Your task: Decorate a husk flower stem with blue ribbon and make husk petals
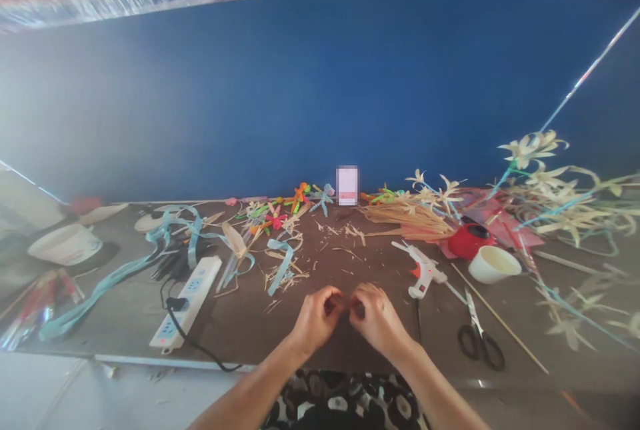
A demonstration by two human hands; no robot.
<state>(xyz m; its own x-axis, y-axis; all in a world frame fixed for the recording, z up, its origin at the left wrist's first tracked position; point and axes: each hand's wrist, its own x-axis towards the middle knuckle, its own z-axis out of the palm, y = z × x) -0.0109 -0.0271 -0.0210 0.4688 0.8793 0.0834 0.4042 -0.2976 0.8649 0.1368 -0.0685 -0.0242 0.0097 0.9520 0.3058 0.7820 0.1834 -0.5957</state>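
Observation:
My left hand [318,317] and my right hand [376,315] meet over the near middle of a brown table [240,323]. Both have their fingers curled and pinched together around something small between them; it is too small and hidden to name. A white glue gun [421,269] lies just to the right of my right hand, and black-handled scissors [479,337] lie further right near the front edge. Scraps of pale straw [285,273] are scattered beyond my hands.
A white power strip [187,300] with a black cable lies at the left, next to light blue ribbons [150,250]. A white bowl [65,243] sits far left. A red pot [469,240], a white cup [493,263], straw bundles and straw flowers [535,150] fill the right. A blue wall stands behind.

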